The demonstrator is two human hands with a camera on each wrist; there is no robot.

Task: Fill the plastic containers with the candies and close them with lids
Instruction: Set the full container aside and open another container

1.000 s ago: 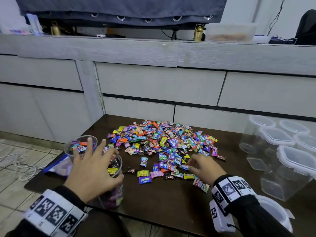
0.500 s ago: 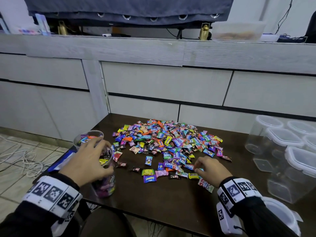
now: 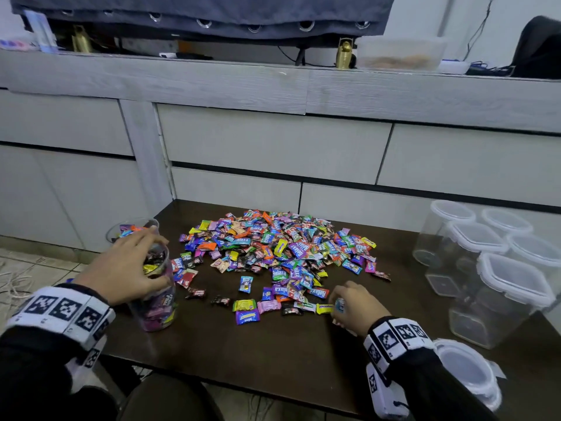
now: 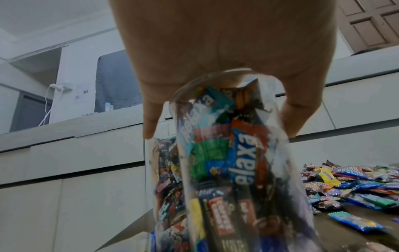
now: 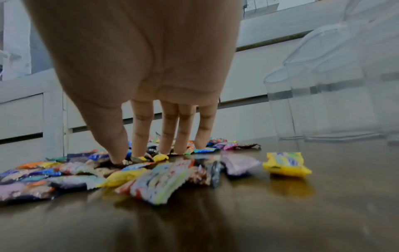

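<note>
A heap of wrapped candies (image 3: 279,250) covers the middle of the dark table (image 3: 243,354). At the front left stands a clear container (image 3: 158,305) packed with candies. My left hand (image 3: 127,268) grips its open rim from above; in the left wrist view my fingers (image 4: 149,119) curl over the container (image 4: 226,170). A second open container (image 3: 133,230) with candies stands just behind it. My right hand (image 3: 343,302) is at the heap's near edge, fingertips down among the candies (image 5: 151,180), pinching a blue-white one. In the right wrist view, the right hand (image 5: 140,156) touches the pile.
Several empty clear containers with white lids (image 3: 510,287) cluster at the table's right side. A loose round lid (image 3: 467,372) lies at the front right corner. Grey cabinet drawers (image 3: 273,141) rise behind the table. Cables lie on the tiled floor at left.
My left hand has closed on the container's rim. My right hand has drawn slightly back from the heap's edge with a candy between its fingers.
</note>
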